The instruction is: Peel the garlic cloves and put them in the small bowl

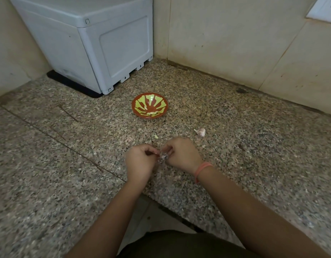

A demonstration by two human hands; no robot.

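A small red bowl [149, 105] with a yellow-green pattern stands on the speckled granite counter [235, 146], a pale peeled clove lying in its bottom. In front of it, low over the counter, my left hand [140, 162] and my right hand [181, 155] meet. Both pinch one garlic clove [163, 156] between their fingertips, its papery skin showing between them. The clove is mostly hidden by the fingers. An unpeeled clove [201, 132] with purplish skin lies to the right of the bowl, beyond my right hand.
A grey plastic box [97, 43] on a black mat fills the back left corner. Tiled walls close the back and right. Small skin scraps [156, 136] lie between bowl and hands. The counter's front edge [172, 207] runs under my forearms.
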